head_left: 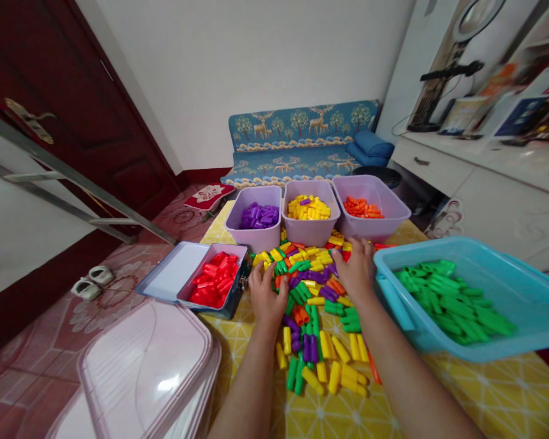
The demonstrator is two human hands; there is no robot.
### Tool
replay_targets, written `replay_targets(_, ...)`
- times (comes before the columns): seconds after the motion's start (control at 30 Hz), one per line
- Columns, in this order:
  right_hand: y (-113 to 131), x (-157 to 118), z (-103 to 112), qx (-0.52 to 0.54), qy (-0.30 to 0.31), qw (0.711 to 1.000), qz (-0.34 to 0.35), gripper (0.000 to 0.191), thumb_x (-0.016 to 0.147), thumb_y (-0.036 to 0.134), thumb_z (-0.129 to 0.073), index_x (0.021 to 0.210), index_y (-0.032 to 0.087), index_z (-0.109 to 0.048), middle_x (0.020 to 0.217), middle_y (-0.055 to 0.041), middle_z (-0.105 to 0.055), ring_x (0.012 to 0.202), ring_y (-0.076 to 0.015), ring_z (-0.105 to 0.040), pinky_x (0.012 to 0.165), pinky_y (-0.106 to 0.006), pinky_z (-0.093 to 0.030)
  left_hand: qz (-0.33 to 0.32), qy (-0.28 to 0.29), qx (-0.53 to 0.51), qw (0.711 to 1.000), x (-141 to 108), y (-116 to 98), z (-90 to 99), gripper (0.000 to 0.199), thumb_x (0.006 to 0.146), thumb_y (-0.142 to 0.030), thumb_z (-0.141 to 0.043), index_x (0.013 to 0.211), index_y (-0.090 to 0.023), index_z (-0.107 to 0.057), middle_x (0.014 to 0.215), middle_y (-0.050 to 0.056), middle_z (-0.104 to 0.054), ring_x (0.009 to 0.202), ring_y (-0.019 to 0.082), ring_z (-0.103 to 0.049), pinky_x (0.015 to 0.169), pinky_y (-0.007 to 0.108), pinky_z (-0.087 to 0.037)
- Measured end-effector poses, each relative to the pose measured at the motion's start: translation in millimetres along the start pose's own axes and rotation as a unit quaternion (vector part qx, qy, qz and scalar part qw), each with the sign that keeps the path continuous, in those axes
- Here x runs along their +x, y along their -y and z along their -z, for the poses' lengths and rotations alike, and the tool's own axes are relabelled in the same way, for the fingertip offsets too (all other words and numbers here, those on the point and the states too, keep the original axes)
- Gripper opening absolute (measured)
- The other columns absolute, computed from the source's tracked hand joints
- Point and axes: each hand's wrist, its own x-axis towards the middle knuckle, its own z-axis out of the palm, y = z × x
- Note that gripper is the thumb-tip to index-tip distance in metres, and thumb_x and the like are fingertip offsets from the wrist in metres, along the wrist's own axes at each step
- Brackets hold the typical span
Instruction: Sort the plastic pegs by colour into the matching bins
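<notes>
A spread of short tube-like plastic pieces (315,294) in yellow, green, purple and orange covers the middle of the table. My left hand (266,299) is over the left side of this spread, fingers apart, with nothing visible in it. At the right side, my right hand (357,268) reaches toward the far pieces, its thumb spread from the fingers; no held piece shows. Behind them stand a lilac bin of purple pieces (259,216), one of yellow pieces (308,208) and one of orange pieces (362,208). Fingertips partly hide the pieces beneath.
Red pieces (214,280) fill an opened case (235,300) on the left. A large blue tub (526,317) with green pieces (452,299) stands on the right. Stacked lids (149,366) lie front left. The tablecloth (311,417) is yellow; a patterned sofa (302,143) stands behind.
</notes>
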Motion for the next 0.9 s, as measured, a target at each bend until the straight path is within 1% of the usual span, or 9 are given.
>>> replay_targets(0.1, -1, 14, -14, -0.063, 0.0, 0.996, -0.066, 0.066, 0.079, 0.04, -0.056, 0.131, 0.002, -0.043, 0.144, -0.029, -0.029, 0.137, -0.0393, -0.021, 0.107, -0.051, -0.022, 0.002, 0.009, -0.018, 1.0, -1, 1, -3.1, 0.04, 0.083, -0.033, -0.058, 0.121, -0.02, -0.058, 0.135, 0.014, -0.043, 0.128, 0.029, -0.041, 0.105, 0.046, -0.037)
replay_targets(0.17, -3, 20, -20, -0.084, -0.004, 0.991, -0.1, 0.071, 0.078, 0.039, -0.056, 0.134, -0.001, -0.038, 0.147, -0.0315, -0.022, 0.138, -0.041, -0.017, 0.108, -0.052, -0.02, 0.011, 0.013, -0.026, 1.0, -2, 2, -3.6, 0.039, 0.082, -0.032, -0.058, 0.119, -0.02, -0.059, 0.137, 0.013, -0.041, 0.129, 0.029, -0.039, 0.106, 0.046, -0.036)
replay_targets(0.27, -10, 26, -24, -0.077, -0.003, 0.987, -0.143, 0.073, 0.078, 0.037, -0.055, 0.136, -0.003, -0.034, 0.147, -0.0327, -0.019, 0.135, -0.0417, -0.025, 0.106, -0.049, -0.026, 0.024, 0.018, -0.031, 0.999, -3, 2, -3.7, 0.037, 0.082, -0.031, -0.057, 0.118, -0.02, -0.059, 0.14, 0.013, -0.039, 0.132, 0.029, -0.037, 0.108, 0.046, -0.034)
replay_targets(0.4, -17, 28, -24, -0.086, 0.032, 0.981, -0.171, 0.067, 0.08, 0.037, -0.053, 0.133, -0.002, -0.04, 0.14, -0.0319, -0.032, 0.123, -0.0402, -0.043, 0.097, -0.047, -0.037, 0.04, 0.029, -0.034, 0.998, -4, 2, -5.2, 0.039, 0.081, -0.031, -0.059, 0.119, -0.022, -0.059, 0.14, 0.012, -0.039, 0.131, 0.03, -0.038, 0.108, 0.047, -0.035)
replay_targets(0.57, -7, 12, -18, -0.144, 0.059, 0.979, -0.129, 0.055, 0.083, 0.049, -0.047, 0.118, 0.008, -0.058, 0.116, -0.0254, -0.055, 0.11, -0.0374, -0.053, 0.088, -0.048, -0.041, 0.06, 0.068, -0.017, 0.996, -4, 2, -6.2, 0.041, 0.08, -0.033, -0.06, 0.119, -0.02, -0.06, 0.139, 0.015, -0.041, 0.129, 0.032, -0.041, 0.106, 0.049, -0.036)
replay_targets(0.63, -3, 3, -11, -0.15, 0.101, 0.978, -0.107, 0.055, 0.084, 0.054, -0.044, 0.112, 0.011, -0.063, 0.109, -0.0235, -0.06, 0.104, -0.0365, -0.056, 0.083, -0.047, -0.043, 0.062, 0.067, -0.019, 0.996, -4, 1, -5.6, 0.041, 0.079, -0.033, -0.06, 0.118, -0.02, -0.061, 0.139, 0.014, -0.042, 0.129, 0.032, -0.042, 0.106, 0.048, -0.037)
replay_targets(0.77, -1, -6, 2, -0.098, 0.197, 0.974, -0.049, 0.058, 0.089, 0.057, -0.031, 0.084, 0.017, -0.074, 0.088, -0.0159, -0.068, 0.086, -0.0291, -0.063, 0.075, -0.04, -0.045, 0.06, 0.064, -0.026, 0.996, -3, 1, -4.5, 0.04, 0.08, -0.032, -0.059, 0.118, -0.019, -0.061, 0.136, 0.015, -0.044, 0.128, 0.031, -0.043, 0.105, 0.047, -0.037)
replay_targets(0.83, -1, -1, 2, -0.065, 0.161, 0.985, -0.019, 0.056, 0.091, 0.052, -0.031, 0.077, 0.018, -0.074, 0.087, -0.0133, -0.069, 0.085, -0.0259, -0.063, 0.077, -0.036, -0.044, 0.058, 0.062, -0.029, 0.996, -3, 2, -5.0, 0.04, 0.08, -0.032, -0.058, 0.118, -0.019, -0.061, 0.135, 0.014, -0.045, 0.127, 0.03, -0.043, 0.105, 0.047, -0.038)
replay_targets(0.9, -1, 11, -4, -0.036, 0.097, 0.995, 0.011, 0.046, 0.09, 0.042, -0.037, 0.081, 0.017, -0.073, 0.096, -0.0122, -0.069, 0.092, -0.0247, -0.061, 0.083, -0.035, -0.043, 0.058, 0.059, -0.034, 0.996, -4, 3, -6.0, 0.04, 0.08, -0.032, -0.059, 0.118, -0.02, -0.061, 0.135, 0.013, -0.045, 0.127, 0.03, -0.044, 0.105, 0.046, -0.038)
